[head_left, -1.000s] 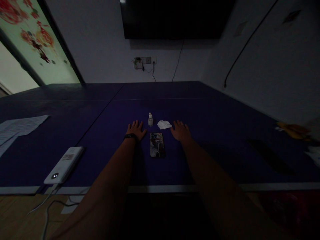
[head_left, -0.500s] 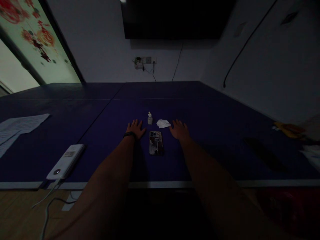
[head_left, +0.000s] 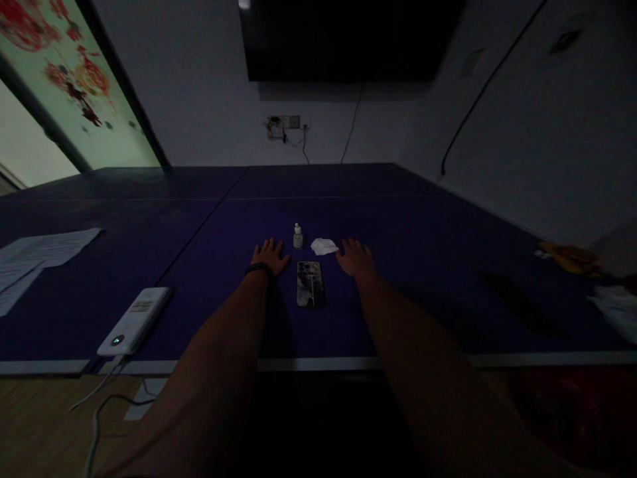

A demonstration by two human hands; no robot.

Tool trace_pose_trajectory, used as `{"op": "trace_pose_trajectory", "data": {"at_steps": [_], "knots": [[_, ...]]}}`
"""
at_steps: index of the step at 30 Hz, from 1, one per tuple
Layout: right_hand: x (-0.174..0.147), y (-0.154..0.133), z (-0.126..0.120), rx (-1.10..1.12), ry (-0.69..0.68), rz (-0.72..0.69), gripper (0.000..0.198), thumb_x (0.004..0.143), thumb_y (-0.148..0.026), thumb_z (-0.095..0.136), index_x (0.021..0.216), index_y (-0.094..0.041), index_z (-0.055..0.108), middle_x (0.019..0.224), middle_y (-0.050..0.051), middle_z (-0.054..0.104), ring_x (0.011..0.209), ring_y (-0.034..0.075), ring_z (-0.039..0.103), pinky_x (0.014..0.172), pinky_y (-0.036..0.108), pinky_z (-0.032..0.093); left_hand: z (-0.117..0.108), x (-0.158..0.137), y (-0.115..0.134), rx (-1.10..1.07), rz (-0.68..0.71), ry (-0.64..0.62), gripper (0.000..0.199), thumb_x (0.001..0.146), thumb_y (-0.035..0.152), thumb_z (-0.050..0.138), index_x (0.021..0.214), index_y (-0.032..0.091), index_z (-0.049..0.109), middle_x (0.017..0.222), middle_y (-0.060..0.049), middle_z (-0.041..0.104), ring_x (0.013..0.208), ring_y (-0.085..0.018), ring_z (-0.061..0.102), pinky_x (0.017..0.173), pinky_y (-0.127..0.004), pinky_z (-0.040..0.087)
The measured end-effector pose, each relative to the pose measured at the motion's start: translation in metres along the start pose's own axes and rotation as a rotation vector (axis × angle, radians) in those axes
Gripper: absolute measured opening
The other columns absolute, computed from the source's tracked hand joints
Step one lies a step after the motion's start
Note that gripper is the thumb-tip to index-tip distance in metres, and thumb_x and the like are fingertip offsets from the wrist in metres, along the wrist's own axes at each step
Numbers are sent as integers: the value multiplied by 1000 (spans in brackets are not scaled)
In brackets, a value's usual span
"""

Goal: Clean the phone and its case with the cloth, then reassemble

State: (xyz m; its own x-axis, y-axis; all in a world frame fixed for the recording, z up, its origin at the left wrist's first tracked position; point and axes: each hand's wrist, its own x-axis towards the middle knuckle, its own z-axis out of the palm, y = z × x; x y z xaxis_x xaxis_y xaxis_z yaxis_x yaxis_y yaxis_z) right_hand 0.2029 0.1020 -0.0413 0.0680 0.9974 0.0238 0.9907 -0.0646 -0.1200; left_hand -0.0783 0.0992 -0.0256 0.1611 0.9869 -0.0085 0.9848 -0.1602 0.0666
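My left hand [head_left: 270,257] lies flat on the dark blue table [head_left: 209,292], fingers spread, a black band round the wrist. Flat on the tabletop too, my right hand [head_left: 355,257] has its fingers apart and holds nothing. Between the hands a phone [head_left: 309,284] rests with its patterned back and camera lenses facing up. Just beyond it, nearer my left hand, a small clear dropper bottle [head_left: 298,239] with a white cap stands upright. A crumpled white tissue [head_left: 324,247] lies close beside the fingertips of my right hand.
At the left are a white power bank [head_left: 134,322] with a cable and some printed papers [head_left: 47,255]. A dark flat object [head_left: 520,305] and a yellow packet [head_left: 570,259] lie at the right. Behind the table a screen [head_left: 343,40] hangs above wall sockets [head_left: 288,122].
The camera view has shifted very slightly. Both hands, the phone, the bottle and the tissue stay in place on the table.
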Motion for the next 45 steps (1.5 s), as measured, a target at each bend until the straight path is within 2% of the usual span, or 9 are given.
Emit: {"op": "trace_pose_trajectory", "data": {"at_steps": [11, 24, 31, 33, 36, 39, 41, 43, 45], "knots": [[-6, -2, -2, -4, 32, 0, 68, 104, -51, 25, 160, -13, 29, 168, 17, 25, 156, 30, 21, 124, 51, 13, 0, -4, 3, -8, 7, 23, 78, 98, 63, 21, 162, 19, 24, 170, -16, 19, 157, -32, 17, 124, -55, 16], [-15, -2, 0, -19, 117, -62, 58, 103, -40, 35, 152, -11, 44, 161, 19, 40, 150, 33, 34, 121, 52, 23, 5, -13, 3, -8, 70, 105, 64, 101, 49, 31, 155, 15, 39, 164, -19, 34, 153, -34, 28, 122, -54, 24], [-18, 5, 1, 11, 142, -93, 52, 99, -32, 44, 146, -13, 53, 156, 17, 48, 145, 34, 41, 119, 50, 28, -2, -17, 1, -37, 72, 116, 52, 100, 41, 38, 145, 19, 52, 156, -14, 49, 145, -31, 42, 119, -47, 31], [-18, 8, -2, 32, 155, -105, 46, 98, -30, 45, 140, -15, 59, 151, 15, 54, 140, 32, 47, 116, 47, 32, -8, -21, 2, -50, 89, 120, 45, 100, 37, 37, 136, 21, 60, 148, -11, 58, 136, -29, 52, 114, -44, 38], [-20, 11, -9, 67, 168, -135, 35, 98, -27, 45, 121, -18, 70, 132, 13, 67, 123, 29, 59, 104, 41, 43, -17, -28, 6, -66, 128, 111, 40, 101, 38, 36, 112, 22, 70, 121, -12, 72, 115, -28, 64, 99, -41, 47], [-27, 9, -13, 104, 159, -184, 29, 98, -27, 46, 96, -20, 74, 102, 10, 75, 96, 24, 67, 85, 35, 48, -20, -36, 14, -81, 139, 86, 40, 101, 39, 34, 95, 22, 70, 102, -11, 75, 96, -25, 69, 81, -36, 51], [-34, 4, -14, 132, 145, -221, 30, 99, -29, 46, 86, -21, 72, 86, 8, 74, 79, 21, 66, 72, 32, 46, -19, -40, 20, -95, 162, 62, 42, 102, 41, 33, 89, 24, 69, 92, -8, 75, 86, -23, 70, 72, -34, 49], [-42, -4, -14, 163, 137, -279, 28, 99, -29, 48, 84, -22, 70, 82, 6, 72, 75, 20, 65, 69, 31, 45, -18, -44, 23, -113, 196, 50, 43, 102, 43, 32, 89, 25, 69, 89, -7, 75, 83, -22, 70, 70, -33, 48], [-48, -13, -14, 198, 131, -359, 21, 98, -29, 52, 90, -22, 71, 88, 6, 72, 83, 20, 65, 74, 31, 46, -18, -46, 23, -137, 230, 53, 44, 103, 46, 31, 93, 25, 68, 91, -7, 74, 86, -23, 70, 73, -34, 49]]}}
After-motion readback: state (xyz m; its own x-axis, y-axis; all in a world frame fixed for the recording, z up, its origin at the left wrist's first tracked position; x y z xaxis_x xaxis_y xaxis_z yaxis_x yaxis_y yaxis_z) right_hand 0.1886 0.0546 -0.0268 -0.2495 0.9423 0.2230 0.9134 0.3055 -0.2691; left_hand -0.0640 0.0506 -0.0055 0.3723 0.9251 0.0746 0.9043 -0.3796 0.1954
